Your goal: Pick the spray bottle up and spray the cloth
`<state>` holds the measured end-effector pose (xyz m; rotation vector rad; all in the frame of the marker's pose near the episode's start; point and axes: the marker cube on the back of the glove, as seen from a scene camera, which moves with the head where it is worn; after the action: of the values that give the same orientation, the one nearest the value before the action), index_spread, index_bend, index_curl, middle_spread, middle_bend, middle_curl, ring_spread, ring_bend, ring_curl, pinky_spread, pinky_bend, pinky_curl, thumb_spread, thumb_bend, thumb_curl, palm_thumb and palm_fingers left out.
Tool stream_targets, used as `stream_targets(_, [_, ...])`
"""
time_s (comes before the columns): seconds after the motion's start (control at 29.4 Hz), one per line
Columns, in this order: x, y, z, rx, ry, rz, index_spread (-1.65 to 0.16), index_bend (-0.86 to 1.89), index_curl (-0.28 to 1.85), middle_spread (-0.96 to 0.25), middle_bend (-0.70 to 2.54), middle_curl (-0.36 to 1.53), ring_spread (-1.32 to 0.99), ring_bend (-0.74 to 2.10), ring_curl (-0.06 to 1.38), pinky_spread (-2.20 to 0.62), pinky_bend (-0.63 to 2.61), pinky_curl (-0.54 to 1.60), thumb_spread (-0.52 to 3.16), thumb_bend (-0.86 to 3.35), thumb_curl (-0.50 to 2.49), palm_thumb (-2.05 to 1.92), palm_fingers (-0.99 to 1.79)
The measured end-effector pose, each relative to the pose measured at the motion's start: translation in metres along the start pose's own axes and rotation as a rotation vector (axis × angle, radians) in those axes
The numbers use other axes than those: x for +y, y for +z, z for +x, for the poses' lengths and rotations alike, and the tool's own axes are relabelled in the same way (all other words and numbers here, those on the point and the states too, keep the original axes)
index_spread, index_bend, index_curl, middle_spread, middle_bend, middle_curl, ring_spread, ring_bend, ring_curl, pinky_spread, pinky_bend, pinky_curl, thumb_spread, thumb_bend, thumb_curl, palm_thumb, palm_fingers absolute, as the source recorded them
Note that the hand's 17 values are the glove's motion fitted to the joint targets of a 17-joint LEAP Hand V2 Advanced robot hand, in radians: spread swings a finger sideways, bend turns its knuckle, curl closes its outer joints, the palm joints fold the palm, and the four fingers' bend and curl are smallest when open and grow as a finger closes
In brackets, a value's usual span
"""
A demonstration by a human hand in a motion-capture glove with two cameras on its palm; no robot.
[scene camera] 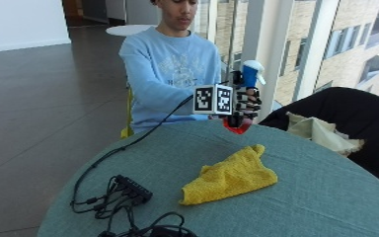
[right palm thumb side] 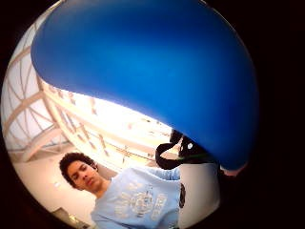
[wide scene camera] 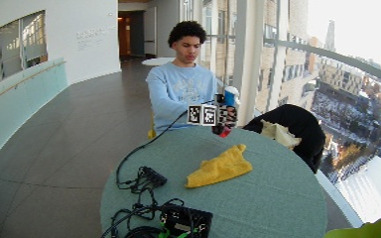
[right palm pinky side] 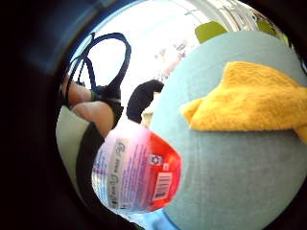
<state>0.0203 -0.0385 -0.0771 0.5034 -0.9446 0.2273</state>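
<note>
A person across the round table holds a spray bottle (scene camera: 249,75) in the gloved right hand (scene camera: 245,104), lifted above the far edge of the table. The bottle has a blue and white spray head and a red base (scene camera: 237,126); its fingers wrap round the neck. A crumpled yellow cloth (scene camera: 230,176) lies on the grey-green table (scene camera: 308,197), nearer the camera than the bottle. The little finger side palm view shows the bottle's labelled body (right palm pinky side: 136,170) close by and the cloth (right palm pinky side: 249,100) beyond it. Blue of the spray head (right palm thumb side: 152,71) fills the thumb side palm view.
A black cable box (scene camera: 132,187) and tangled cables (scene camera: 104,207) lie on the table's near left. A dark chair with a black coat and a pale cloth (scene camera: 321,131) stands at the right. Windows run behind the person.
</note>
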Motion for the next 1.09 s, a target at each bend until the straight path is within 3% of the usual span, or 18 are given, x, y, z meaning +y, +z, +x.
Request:
stream_targets(0.54, [-0.050,0.129,0.008,-0.086,-0.126,-0.046,-0.20,0.13,0.35,-0.08,0.40,0.51,-0.07,0.56,0.40,0.09,0.19,0.36,0.93,-0.03,0.57,0.82,1.12])
stream_targets(1.09, [-0.045,0.129,0.018,-0.042,-0.121,-0.039,-0.21,0.14,0.36,-0.08,0.40,0.51,-0.08,0.54,0.40,0.08,0.18,0.35,0.97,-0.03,0.54,0.79,1.11])
